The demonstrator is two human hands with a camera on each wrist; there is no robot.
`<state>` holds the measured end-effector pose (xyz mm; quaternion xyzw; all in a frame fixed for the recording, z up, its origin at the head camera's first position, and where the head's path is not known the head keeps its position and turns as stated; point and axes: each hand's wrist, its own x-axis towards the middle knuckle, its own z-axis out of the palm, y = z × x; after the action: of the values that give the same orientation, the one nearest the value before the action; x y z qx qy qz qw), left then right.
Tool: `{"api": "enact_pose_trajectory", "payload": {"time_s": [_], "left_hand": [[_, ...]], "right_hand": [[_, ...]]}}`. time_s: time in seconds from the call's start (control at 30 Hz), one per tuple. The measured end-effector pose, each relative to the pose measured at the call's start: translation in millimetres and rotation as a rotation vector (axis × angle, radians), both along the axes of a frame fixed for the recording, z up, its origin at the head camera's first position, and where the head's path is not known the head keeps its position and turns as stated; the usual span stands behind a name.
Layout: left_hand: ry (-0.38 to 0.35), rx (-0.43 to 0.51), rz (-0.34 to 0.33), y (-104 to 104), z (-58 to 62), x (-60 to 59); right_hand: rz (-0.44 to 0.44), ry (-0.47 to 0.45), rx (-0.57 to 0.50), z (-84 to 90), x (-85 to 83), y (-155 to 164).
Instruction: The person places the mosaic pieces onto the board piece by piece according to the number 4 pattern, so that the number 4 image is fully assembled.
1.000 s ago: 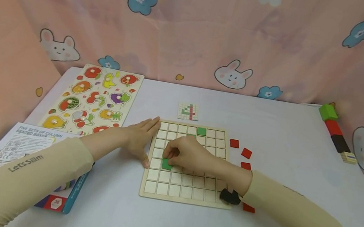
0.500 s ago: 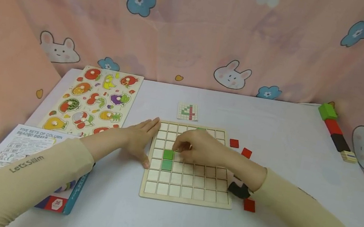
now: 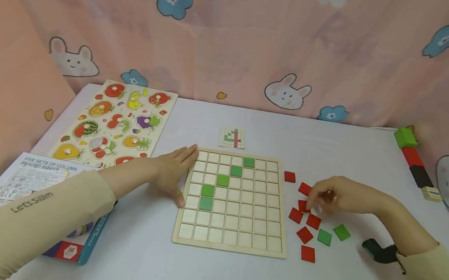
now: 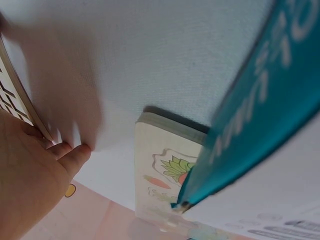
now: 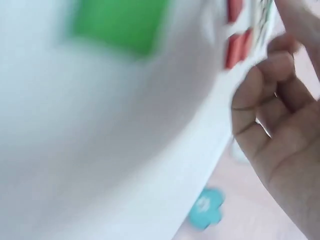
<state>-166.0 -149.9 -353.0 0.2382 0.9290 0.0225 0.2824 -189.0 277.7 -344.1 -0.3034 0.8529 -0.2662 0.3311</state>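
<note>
A wooden grid board (image 3: 228, 248) lies flat on the table, with several green tiles (image 3: 208, 190) in its cells forming a stepped diagonal. My left hand (image 3: 170, 173) rests against the board's left edge, fingers extended; the left wrist view shows its fingertips (image 4: 80, 152) beside that edge. Right of the board, my right hand (image 3: 342, 194) is over the loose red tiles (image 3: 304, 235), its fingers loosely bent. Nothing shows between these fingers (image 5: 250, 90) in the right wrist view. Two loose green tiles (image 3: 342, 232) lie below the right hand. A small pattern card (image 3: 232, 138) sits behind the board.
At the left are a fruit puzzle board (image 3: 121, 120) and a boxed set (image 3: 94, 237) under the left forearm. Coloured blocks (image 3: 420, 176) form a row at the far right edge. A patterned pink curtain (image 3: 232, 37) hangs behind the table.
My right hand has left the board and moved right to the loose tiles. Two green tiles were set in the second column, the upper one after the lower. My left hand stays put.
</note>
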Motion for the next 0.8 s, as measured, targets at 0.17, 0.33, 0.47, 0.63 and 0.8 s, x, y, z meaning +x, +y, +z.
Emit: {"api": "enact_pose_trajectory", "payload": {"time_s": [0.17,0.33,0.47,0.63,0.8], "left_hand": [[-0.001,-0.001,0.000,0,0.0,-0.6],[0.003,0.006,0.003,0,0.0,0.2],[0.002,0.005,0.007,0,-0.1,0.2],[0.003,0.003,0.003,0,0.5,0.0],[0.004,0.001,0.000,0,0.0,-0.7]], "right_hand": [[0.005,-0.098,0.004,-5.4,7.3,39],[0.017,-0.104,0.022,-10.0,11.6,55],[0.021,-0.033,0.058,-12.1,13.8,55],[0.022,0.098,0.096,-14.0,12.6,50],[-0.046,0.147,0.143,-10.3,5.2,45]]}}
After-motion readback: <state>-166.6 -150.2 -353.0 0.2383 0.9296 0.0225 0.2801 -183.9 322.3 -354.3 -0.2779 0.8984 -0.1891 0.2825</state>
